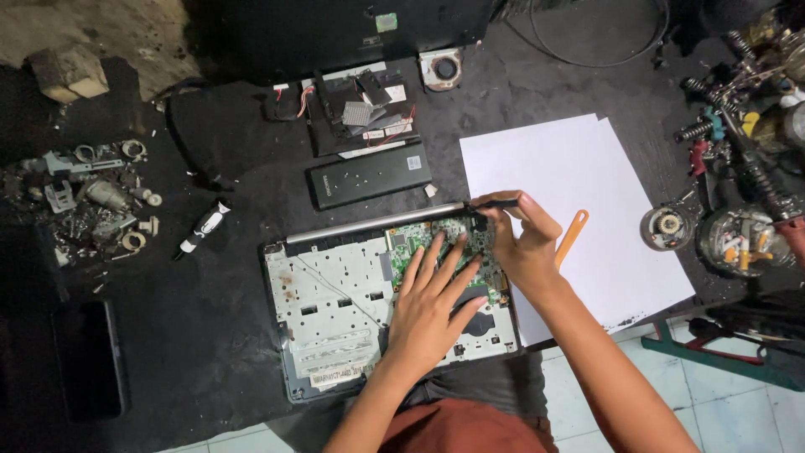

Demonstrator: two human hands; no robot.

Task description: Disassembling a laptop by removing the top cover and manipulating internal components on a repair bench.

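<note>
One dark table [210, 335] fills nearly the whole view, its black top dusty and scuffed; pale tiled floor [721, 411] shows along the near right edge, and a rough earthen patch lies beyond the far left corner. Largest on it: two white paper sheets [570, 168], overlapped, at right of centre. Next, an opened laptop base [335, 310] with a bare metal frame, near the front edge, touching the paper's left side. Its green circuit board [419, 239] sits in the far right part of the base. A black battery pack [369, 174] lies just beyond the laptop, loose parts and a small fan farther back. A dark phone [88, 356] lies flat at far left. Scrap metal bits litter the left edge; tools and jars crowd the right. An orange pry tool [572, 235] rests on the paper.

Left hand [432, 302]: flat, fingers spread, pressing on the board. Right hand [520, 239]: narrow grip closed on a thin black tool [495, 204] at the board's far right corner, by the hinge bar.
</note>
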